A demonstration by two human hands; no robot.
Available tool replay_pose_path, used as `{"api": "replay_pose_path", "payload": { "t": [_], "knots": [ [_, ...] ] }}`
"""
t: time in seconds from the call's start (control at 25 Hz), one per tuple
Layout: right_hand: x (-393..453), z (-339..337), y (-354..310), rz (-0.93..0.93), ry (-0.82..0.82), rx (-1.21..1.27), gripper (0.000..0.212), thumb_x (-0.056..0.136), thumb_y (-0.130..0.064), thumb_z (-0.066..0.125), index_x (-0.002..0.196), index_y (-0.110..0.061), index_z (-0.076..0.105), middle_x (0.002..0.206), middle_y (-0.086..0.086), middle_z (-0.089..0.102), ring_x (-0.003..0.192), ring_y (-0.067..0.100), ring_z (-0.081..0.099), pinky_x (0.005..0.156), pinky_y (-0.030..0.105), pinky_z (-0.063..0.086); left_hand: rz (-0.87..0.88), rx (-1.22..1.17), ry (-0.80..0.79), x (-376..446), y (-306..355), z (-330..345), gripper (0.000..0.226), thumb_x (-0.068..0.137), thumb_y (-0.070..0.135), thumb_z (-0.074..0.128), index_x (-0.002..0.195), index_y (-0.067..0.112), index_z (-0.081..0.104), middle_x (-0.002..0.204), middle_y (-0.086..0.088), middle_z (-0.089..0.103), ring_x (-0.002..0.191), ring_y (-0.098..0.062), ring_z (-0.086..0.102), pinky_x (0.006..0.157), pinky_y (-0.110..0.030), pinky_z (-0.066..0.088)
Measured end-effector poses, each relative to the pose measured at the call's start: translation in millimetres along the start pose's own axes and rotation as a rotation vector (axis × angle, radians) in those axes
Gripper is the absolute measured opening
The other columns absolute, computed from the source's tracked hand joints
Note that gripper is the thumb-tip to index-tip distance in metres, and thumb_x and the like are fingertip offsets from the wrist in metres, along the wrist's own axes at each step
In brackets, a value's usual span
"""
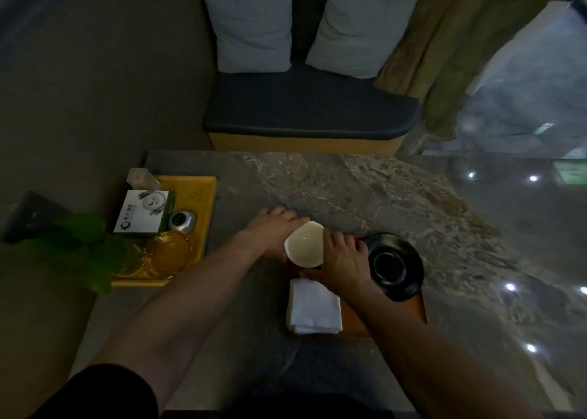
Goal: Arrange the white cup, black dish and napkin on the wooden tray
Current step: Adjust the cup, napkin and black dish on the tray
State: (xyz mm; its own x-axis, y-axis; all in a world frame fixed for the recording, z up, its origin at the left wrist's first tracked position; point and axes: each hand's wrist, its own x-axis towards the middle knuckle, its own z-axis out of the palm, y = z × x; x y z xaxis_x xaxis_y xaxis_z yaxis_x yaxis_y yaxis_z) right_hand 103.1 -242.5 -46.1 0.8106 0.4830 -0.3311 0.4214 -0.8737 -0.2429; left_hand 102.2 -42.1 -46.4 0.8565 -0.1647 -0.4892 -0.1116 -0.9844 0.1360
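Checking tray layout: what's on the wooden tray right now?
On the wooden tray: a folded white napkin at the near left and a black dish at the far right. Both hands, left and right, hold the white cup tilted above the far left corner, hiding that corner.

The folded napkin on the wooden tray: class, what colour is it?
White. The napkin shows best in the head view, lying at the near left of the wooden tray.

White cup (305,244), black dish (394,266), white napkin (314,306), reddish-brown tray (418,307), mottled grey table (365,189).
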Motion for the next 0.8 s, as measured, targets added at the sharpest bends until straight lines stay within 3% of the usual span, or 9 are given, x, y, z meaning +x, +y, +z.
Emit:
{"api": "replay_pose_path", "payload": {
  "t": [0.28,0.52,0.8],
  "knots": [
    [0.0,5.0,-6.5,0.096,0.056,0.041,0.102,0.064,-0.078,0.064,0.141,-0.021,0.03,0.136,0.006,0.047,0.124,0.029,0.044,0.103,0.049,0.036,-0.032,-0.113,-0.023,3.2,1.9,7.7,0.105,0.071,0.049,0.078,0.152,0.032,0.013,0.155,-0.006,0.033,0.141,-0.031,0.03,0.113,-0.053,0.028],
    [11.8,-0.8,14.5,-0.068,-0.03,0.027,0.103,0.067,-0.067,0.071,0.147,-0.024,0.024,0.141,0.006,0.041,0.127,0.028,0.037,0.103,0.048,0.035,-0.128,-0.299,0.018,-14.6,12.2,17.3,0.103,0.07,0.043,0.082,0.15,0.027,0.018,0.152,-0.007,0.033,0.14,-0.031,0.031,0.114,-0.052,0.03],
    [27.3,-20.8,34.9,-0.201,-0.187,-0.042,0.112,0.065,-0.069,0.071,0.152,-0.028,0.013,0.15,0.003,0.036,0.134,0.031,0.031,0.104,0.054,0.033,-0.31,-0.497,0.183,-28.9,41.5,43.2,0.103,0.06,0.064,0.079,0.142,0.03,0.027,0.145,-0.004,0.043,0.134,-0.026,0.042,0.108,-0.05,0.037]
  ]
}}
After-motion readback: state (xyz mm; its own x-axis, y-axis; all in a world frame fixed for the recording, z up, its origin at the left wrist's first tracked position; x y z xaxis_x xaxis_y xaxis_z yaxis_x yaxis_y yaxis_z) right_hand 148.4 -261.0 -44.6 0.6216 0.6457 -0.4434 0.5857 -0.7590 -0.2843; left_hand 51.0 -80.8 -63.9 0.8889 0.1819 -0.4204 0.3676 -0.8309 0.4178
